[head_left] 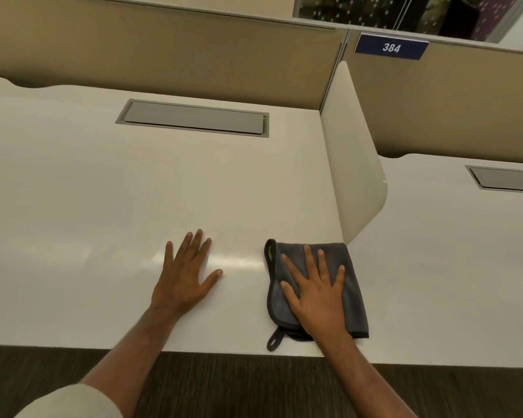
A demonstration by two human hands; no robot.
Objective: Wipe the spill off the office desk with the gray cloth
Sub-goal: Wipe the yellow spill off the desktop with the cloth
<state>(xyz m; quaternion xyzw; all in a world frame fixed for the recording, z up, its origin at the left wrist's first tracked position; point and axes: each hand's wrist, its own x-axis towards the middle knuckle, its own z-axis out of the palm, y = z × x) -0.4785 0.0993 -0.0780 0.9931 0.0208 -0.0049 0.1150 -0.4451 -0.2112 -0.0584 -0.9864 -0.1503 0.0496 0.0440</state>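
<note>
A folded gray cloth with a dark hem, a green tag and a hanging loop lies on the white office desk near its front right corner. My right hand lies flat on the cloth, fingers spread, pressing it to the desk. My left hand rests palm down on the bare desk to the left of the cloth, fingers apart, holding nothing. A faint shiny streak shows on the desk between the two hands; I cannot tell whether it is liquid or glare.
A gray cable hatch is set into the desk at the back. A white divider panel stands on the right edge, just behind the cloth. Beige partition walls run along the back, with a blue sign reading 384. Dark floor lies below the front edge.
</note>
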